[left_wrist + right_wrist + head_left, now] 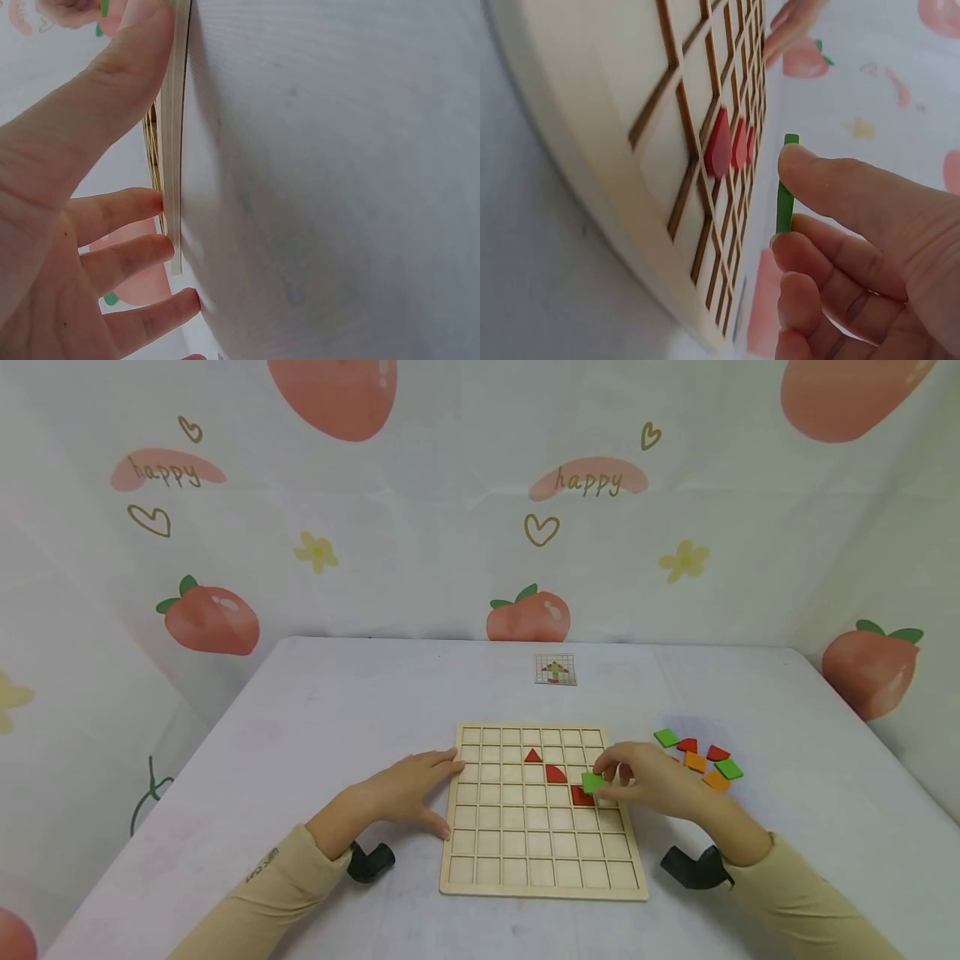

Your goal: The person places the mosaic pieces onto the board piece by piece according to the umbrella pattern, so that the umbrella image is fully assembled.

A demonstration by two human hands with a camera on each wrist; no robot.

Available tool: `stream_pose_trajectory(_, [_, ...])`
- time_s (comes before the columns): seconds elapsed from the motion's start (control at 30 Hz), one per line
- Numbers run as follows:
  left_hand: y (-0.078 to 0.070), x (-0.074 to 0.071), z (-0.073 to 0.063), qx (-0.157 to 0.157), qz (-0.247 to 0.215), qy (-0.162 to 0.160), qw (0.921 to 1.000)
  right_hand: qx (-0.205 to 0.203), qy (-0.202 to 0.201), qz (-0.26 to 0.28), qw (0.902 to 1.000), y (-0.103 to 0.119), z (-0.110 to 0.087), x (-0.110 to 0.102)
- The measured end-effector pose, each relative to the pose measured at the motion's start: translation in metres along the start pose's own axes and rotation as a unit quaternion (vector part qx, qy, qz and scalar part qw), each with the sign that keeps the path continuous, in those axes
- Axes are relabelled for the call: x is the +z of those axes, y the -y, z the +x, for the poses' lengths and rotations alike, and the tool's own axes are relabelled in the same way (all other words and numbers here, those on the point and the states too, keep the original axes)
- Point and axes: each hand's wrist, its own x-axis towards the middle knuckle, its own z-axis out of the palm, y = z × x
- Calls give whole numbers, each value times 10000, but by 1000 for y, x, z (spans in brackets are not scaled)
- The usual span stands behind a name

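Observation:
A pale wooden grid board [512, 818] lies on the white table. My left hand [408, 789] rests along its left edge, fingers and thumb spread; in the left wrist view the thumb and fingertips meet the board's side [172, 165]. Between thumb and fingers, my right hand [660, 781] pinches a green square tile [591, 782] over the board's right part. Seen edge-on in the right wrist view, the green tile [784, 206] is raised off the grid. On the board are a red triangle [533, 756], a red quarter-circle [556, 774] and another red piece [581, 797], partly covered by the green tile.
Right of the board lies a loose group of tiles: green squares [667, 737], orange squares [694, 762] and red rounded pieces [717, 752]. A small pattern card [555, 669] with a coloured figure lies behind the board. A printed cloth [420, 527] hangs behind the table.

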Motion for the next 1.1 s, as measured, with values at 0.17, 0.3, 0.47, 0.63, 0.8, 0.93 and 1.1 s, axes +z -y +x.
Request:
stream_pose_trajectory(0.17, [0, 0, 1, -30, -27, 12, 10000, 30, 62, 45, 10000, 6, 5, 6])
stream_pose_trajectory(0.3, [1, 0, 1, -50, -18, 21, 10000, -47, 54, 8, 10000, 10, 7, 11])
stream_pose_trajectory(0.47, [1, 1, 1, -31, -15, 33, 10000, -155, 30, -38, 9999, 14, 10, 18])
stream_pose_trajectory(0.63, [2, 1, 2, -51, -25, 53, 10000, -172, 42, -83, 9998, 19, 13, 22])
stream_pose_trajectory(0.8, [1, 0, 1, -56, -42, 51, 10000, -185, -34, -248, 9995, 23, 16, 26])
stream_pose_trajectory(0.93, [0, 0, 0, -35, -29, 44, 10000, -231, -44, -320, 9992, 24, 18, 28])
stream_pose_trajectory(1.1, [0, 0, 0, -14, -21, 40, 10000, -258, -23, -390, 9989, 25, 19, 30])
